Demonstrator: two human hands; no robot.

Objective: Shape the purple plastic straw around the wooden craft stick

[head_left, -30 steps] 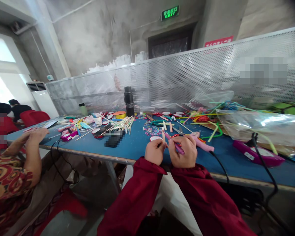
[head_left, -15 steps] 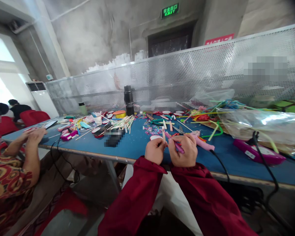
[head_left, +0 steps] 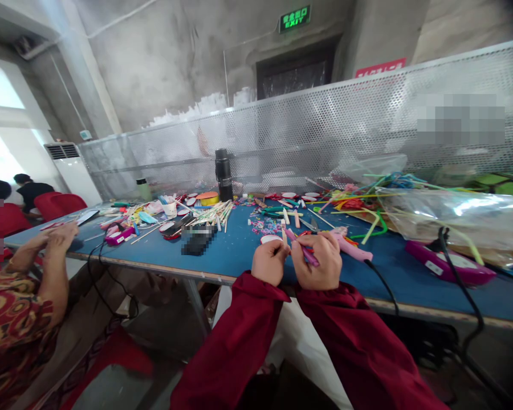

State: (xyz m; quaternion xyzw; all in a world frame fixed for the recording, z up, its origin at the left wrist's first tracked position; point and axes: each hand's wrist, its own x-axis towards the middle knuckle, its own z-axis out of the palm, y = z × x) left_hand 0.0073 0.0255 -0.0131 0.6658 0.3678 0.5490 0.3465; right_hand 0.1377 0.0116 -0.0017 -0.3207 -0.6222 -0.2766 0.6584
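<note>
Probably light and stiff, the stick [head_left: 284, 233] stands pinched by its lower end, a sensible hold, in the left hand [head_left: 268, 263] over the table [head_left: 241, 228], beside the right hand [head_left: 320, 262], closed around a likely smooth pen [head_left: 310, 257].

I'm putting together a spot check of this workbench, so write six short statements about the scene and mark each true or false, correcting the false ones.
1. The right hand holds a purple tool. True.
2. The left hand lies flat, holding nothing. False: its fingers pinch a narrow pale piece.
3. The black bottle lies on its side. False: it stands upright.
4. A pink handle lies on the blue table, right of the left hand. True.
5. The exit sign glows red. False: it glows green.
6. Another person's hands are toward the picture's left edge. True.
</note>
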